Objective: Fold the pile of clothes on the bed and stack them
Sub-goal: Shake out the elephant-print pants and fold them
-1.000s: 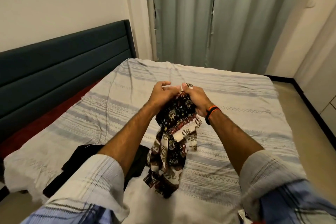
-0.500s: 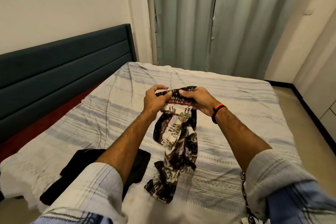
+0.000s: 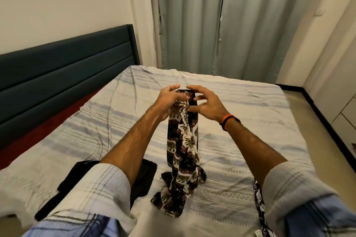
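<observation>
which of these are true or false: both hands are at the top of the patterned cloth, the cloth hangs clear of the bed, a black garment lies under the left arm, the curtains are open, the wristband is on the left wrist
1. Both hands are at the top of the patterned cloth. True: the left hand grips it and the right hand touches it with spread fingers.
2. The cloth hangs clear of the bed. False: its lower end lies bunched on the sheet.
3. A black garment lies under the left arm. True.
4. The curtains are open. False: they are drawn shut.
5. The wristband is on the left wrist. False: it is on the right wrist.
</observation>
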### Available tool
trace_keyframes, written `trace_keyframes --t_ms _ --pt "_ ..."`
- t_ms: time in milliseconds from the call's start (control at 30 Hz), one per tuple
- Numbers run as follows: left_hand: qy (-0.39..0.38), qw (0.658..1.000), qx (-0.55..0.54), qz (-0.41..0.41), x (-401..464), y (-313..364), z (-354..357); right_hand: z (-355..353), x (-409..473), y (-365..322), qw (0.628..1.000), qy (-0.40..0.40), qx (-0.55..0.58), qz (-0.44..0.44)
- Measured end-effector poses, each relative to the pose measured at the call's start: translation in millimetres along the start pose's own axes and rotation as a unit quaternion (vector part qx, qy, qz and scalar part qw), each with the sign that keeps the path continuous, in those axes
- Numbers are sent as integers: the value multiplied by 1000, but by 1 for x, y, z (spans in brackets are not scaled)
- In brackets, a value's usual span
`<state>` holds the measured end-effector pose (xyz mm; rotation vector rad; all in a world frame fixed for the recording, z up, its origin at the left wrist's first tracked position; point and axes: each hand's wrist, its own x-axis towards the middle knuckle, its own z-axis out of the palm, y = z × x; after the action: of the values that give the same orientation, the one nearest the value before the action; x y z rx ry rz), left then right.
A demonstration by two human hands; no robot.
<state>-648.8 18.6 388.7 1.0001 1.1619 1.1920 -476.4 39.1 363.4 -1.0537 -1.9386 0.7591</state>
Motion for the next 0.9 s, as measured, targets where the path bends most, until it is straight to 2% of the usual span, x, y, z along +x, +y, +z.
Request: trace_keyframes --t_ms 133,233,367,400,533,700,800,900 --pt "-79 979 186 18 -2 2 -1 9 9 -1 985 2 -137 -101" --pt "-68 959 274 19 -2 0 -4 10 14 -6 985 -8 -154 -75" --pt "-21 959 280 29 1 -15 -16 8 18 -8 992 60 -103 -52" --pt "-14 961 277 25 1 -19 -19 6 19 -10 992 57 -101 -56" --pt "-18 970 240 21 -1 -25 -19 2 24 -17 986 -81 -132 -60" --pt "-18 968 250 24 7 -21 -24 6 27 -15 978 -155 -138 -34" --pt "-44 974 222 30 8 -22 -27 5 27 -13 981 -128 -141 -47" --pt "-35 973 219 59 9 -29 -24 6 27 -14 984 -85 -131 -81"
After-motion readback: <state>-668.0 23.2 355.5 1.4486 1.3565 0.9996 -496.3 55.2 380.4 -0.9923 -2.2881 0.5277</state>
